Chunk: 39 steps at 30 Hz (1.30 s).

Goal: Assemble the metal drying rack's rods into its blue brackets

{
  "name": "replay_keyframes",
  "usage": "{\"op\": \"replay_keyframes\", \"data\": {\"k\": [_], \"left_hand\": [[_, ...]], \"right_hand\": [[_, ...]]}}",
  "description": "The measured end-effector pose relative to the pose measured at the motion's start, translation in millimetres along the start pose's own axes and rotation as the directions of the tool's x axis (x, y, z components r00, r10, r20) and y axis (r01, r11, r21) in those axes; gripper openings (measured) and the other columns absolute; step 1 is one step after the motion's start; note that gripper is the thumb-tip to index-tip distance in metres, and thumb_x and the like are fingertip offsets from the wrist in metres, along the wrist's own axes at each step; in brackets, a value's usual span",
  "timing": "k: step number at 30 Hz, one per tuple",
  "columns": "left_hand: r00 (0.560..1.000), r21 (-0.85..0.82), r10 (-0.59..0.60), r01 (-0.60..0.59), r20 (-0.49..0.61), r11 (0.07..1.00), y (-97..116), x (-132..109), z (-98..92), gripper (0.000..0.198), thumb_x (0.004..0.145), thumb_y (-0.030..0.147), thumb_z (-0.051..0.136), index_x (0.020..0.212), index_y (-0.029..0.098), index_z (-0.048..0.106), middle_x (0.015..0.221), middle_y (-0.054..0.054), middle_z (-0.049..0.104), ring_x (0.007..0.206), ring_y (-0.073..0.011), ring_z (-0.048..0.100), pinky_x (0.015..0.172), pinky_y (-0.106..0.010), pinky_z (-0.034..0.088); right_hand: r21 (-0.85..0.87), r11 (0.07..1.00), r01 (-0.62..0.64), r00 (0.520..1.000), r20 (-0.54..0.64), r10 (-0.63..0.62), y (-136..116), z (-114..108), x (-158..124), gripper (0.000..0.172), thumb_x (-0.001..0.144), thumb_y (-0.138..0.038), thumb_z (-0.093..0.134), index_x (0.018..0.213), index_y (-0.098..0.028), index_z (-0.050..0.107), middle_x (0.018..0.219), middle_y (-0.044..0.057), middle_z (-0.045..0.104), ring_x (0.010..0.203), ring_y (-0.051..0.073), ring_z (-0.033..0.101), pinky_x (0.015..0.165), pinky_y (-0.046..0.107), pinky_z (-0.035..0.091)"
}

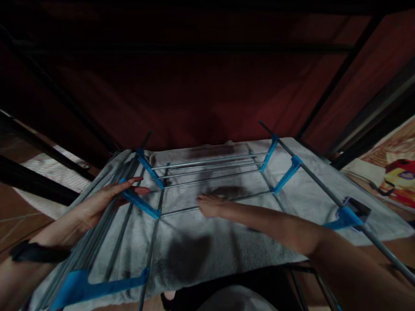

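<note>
A rack of grey metal rods joined by blue plastic brackets stands on a pale towel-like cloth point(191, 242). At its left side, my left hand point(110, 196) curves around a blue bracket point(141, 204) near the upright rods, thumb and fingers on either side of it. My right hand point(210, 205) is closed around a thin metal crossbar point(178, 212) near the middle of the rack. Further back, several more crossbars point(210, 163) run between the left and right brackets. Another blue bracket point(287, 172) joins the right-hand pole.
Behind the cloth rises a dark red panel point(207, 95) with black frame bars. At the right lie a colourful red and yellow package point(400, 181) and a small dark object point(358, 209) beside the right pole. A large blue bracket point(97, 289) sits near me at the lower left.
</note>
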<state>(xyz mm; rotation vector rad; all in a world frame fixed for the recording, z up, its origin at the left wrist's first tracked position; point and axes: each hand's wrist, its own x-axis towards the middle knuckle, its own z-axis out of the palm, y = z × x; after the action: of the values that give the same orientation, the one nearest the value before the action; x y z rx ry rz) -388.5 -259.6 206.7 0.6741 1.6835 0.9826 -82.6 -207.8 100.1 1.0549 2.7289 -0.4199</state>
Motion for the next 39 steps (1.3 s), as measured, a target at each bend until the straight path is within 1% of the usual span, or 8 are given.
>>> {"op": "replay_keyframes", "data": {"k": [2, 4, 9, 13, 17, 24, 30, 39], "left_hand": [[0.999, 0.038, 0.048, -0.048, -0.002, 0.998, -1, 4, -0.2, 0.069, 0.059, 0.055, 0.092, 0.117, 0.021, 0.074, 0.096, -0.009, 0.081, 0.094, -0.0302, 0.077, 0.072, -0.029, 0.066], [0.996, 0.066, 0.087, -0.087, -0.001, 0.994, -1, 7, 0.0, 0.064, 0.062, 0.054, 0.09, 0.114, 0.019, 0.074, 0.084, -0.006, 0.078, 0.088, -0.0287, 0.076, 0.071, -0.028, 0.065], [0.991, 0.07, 0.13, -0.131, 0.019, 0.989, 1, 15, -1.1, 0.052, 0.071, 0.052, 0.085, 0.11, 0.02, 0.072, 0.074, -0.002, 0.07, 0.085, -0.0253, 0.073, 0.076, -0.029, 0.064], [0.985, 0.09, 0.167, -0.171, 0.052, 0.981, 1, 29, -9.4, 0.054, 0.073, 0.055, 0.085, 0.111, 0.019, 0.073, 0.072, -0.002, 0.069, 0.091, -0.0262, 0.074, 0.082, -0.029, 0.063], [0.981, 0.101, 0.177, -0.185, 0.078, 0.978, 5, 37, -11.8, 0.056, 0.071, 0.056, 0.086, 0.109, 0.018, 0.073, 0.067, -0.002, 0.066, 0.088, -0.0265, 0.075, 0.078, -0.03, 0.063], [0.979, 0.042, 0.202, -0.202, 0.021, 0.978, 5, 31, 2.6, 0.044, 0.072, 0.044, 0.083, 0.105, 0.016, 0.074, 0.07, -0.004, 0.065, 0.073, -0.0257, 0.072, 0.064, -0.033, 0.061], [0.978, 0.112, 0.207, -0.206, 0.004, 0.972, 6, 26, 4.7, 0.048, 0.073, 0.051, 0.082, 0.104, 0.015, 0.072, 0.067, -0.002, 0.062, 0.079, -0.028, 0.073, 0.071, -0.034, 0.06], [0.976, 0.126, 0.22, -0.218, -0.002, 0.968, 5, 21, 7.4, 0.043, 0.075, 0.051, 0.078, 0.101, 0.017, 0.071, 0.064, -0.001, 0.059, 0.074, -0.0257, 0.071, 0.069, -0.034, 0.059]], "right_hand": [[0.013, 0.999, -0.034, 0.999, -0.024, 0.034, -6, 31, 18, 0.036, 0.097, -0.01, 0.054, 0.129, -0.008, 0.068, 0.132, 0.019, 0.071, 0.119, 0.024, 0.069, 0.098, 0.033, 0.056], [0.007, 0.997, -0.072, 0.996, -0.053, 0.073, -8, 54, 30, 0.038, 0.098, -0.008, 0.05, 0.133, -0.007, 0.066, 0.137, 0.02, 0.068, 0.125, 0.027, 0.067, 0.105, 0.037, 0.054], [-0.068, 0.997, -0.032, 0.997, -0.075, 0.027, -1, 78, 47, 0.041, 0.1, -0.002, 0.039, 0.127, -0.011, 0.069, 0.134, 0.019, 0.069, 0.121, 0.027, 0.068, 0.1, 0.039, 0.056], [-0.119, 0.993, 0.025, 0.999, -0.042, -0.031, 2, 78, 51, 0.044, 0.1, -0.002, 0.039, 0.133, -0.012, 0.067, 0.132, 0.019, 0.07, 0.112, 0.025, 0.072, 0.091, 0.038, 0.059], [-0.102, 0.994, 0.03, 0.998, -0.053, -0.035, 0, 71, 47, 0.049, 0.097, 0.001, 0.038, 0.134, -0.012, 0.066, 0.135, 0.019, 0.069, 0.112, 0.025, 0.074, 0.09, 0.037, 0.06], [-0.018, 1.0, 0.003, 0.999, -0.043, -0.004, 1, 58, 40, 0.054, 0.094, 0.005, 0.036, 0.134, -0.014, 0.065, 0.138, 0.02, 0.067, 0.113, 0.025, 0.074, 0.096, 0.04, 0.058], [-0.046, 0.999, 0.017, 1.0, -0.011, -0.018, -3, 59, 40, 0.054, 0.098, 0.003, 0.033, 0.137, -0.015, 0.064, 0.143, 0.02, 0.066, 0.119, 0.026, 0.072, 0.099, 0.041, 0.057], [-0.031, 0.999, 0.007, 1.0, -0.002, -0.007, -4, 54, 36, 0.056, 0.096, 0.004, 0.034, 0.137, -0.019, 0.064, 0.142, 0.018, 0.067, 0.118, 0.026, 0.072, 0.098, 0.039, 0.056]]}}
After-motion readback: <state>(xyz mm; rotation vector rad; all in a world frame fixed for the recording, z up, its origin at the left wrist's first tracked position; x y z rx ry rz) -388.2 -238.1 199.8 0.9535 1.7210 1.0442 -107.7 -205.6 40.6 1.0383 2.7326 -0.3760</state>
